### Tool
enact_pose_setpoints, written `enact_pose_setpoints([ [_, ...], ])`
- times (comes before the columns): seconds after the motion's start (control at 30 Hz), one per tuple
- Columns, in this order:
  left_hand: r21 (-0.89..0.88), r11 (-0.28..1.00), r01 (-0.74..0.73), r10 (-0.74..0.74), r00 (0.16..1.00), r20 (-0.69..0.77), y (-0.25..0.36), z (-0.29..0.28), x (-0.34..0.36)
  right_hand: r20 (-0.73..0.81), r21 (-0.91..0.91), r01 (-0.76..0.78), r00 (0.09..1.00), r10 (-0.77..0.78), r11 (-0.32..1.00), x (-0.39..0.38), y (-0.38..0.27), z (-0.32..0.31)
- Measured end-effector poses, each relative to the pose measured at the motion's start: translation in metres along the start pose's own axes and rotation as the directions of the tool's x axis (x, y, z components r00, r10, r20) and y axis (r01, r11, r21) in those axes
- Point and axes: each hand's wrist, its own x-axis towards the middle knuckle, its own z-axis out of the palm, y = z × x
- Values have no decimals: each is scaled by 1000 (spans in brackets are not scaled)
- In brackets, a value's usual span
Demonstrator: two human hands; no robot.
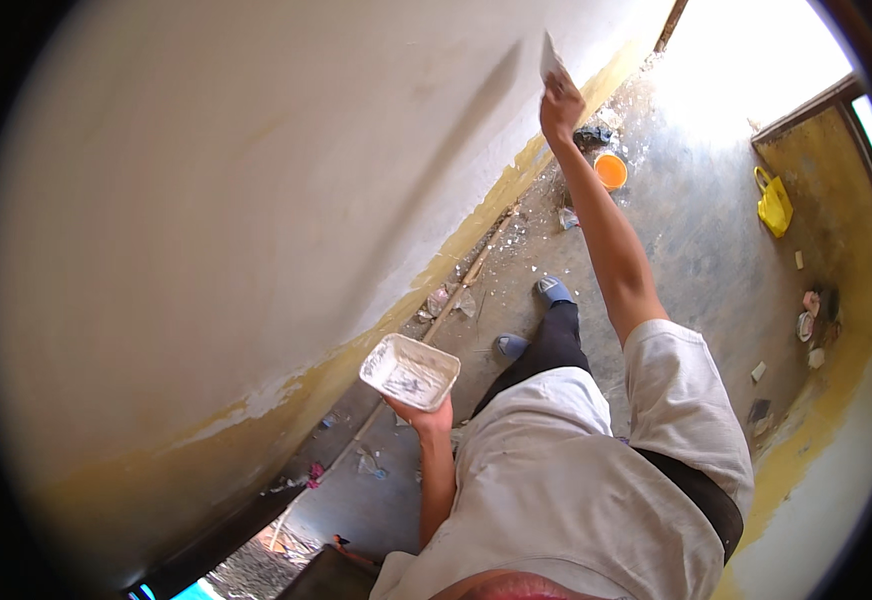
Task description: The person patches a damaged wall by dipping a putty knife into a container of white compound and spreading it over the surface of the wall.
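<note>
My left hand (432,414) holds a shallow white rectangular tub (411,373) from below, its inside smeared with whitish paste and grey streaks. My right arm stretches far up and ahead, and the right hand (561,108) is closed around a putty knife (549,60). The knife's flat pale blade points upward beside the wall (256,180); whether it touches the surface I cannot tell. The wall is coated off-white, with a ragged yellow band along its lower part. The knife's handle is mostly hidden in my fingers.
On the floor ahead stands an orange bucket (610,172), with a black plastic bag (592,137) beyond it. A long pole (476,263) lies along the wall's foot among flakes and scraps. A yellow bag (773,202) and small debris lie at the right, near a doorway and another wall.
</note>
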Motion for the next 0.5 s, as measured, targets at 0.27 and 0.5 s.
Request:
enact_pose_setpoints([
  [0.27, 31, 998, -52, 54, 998, -41, 3, -26, 2, 46, 97, 360, 930, -366, 928, -233, -93, 71],
  [0.5, 47, 996, -77, 81, 993, -88, 14, -28, 4, 572, 289, 47, 793, -212, 956, -372, -62, 15],
])
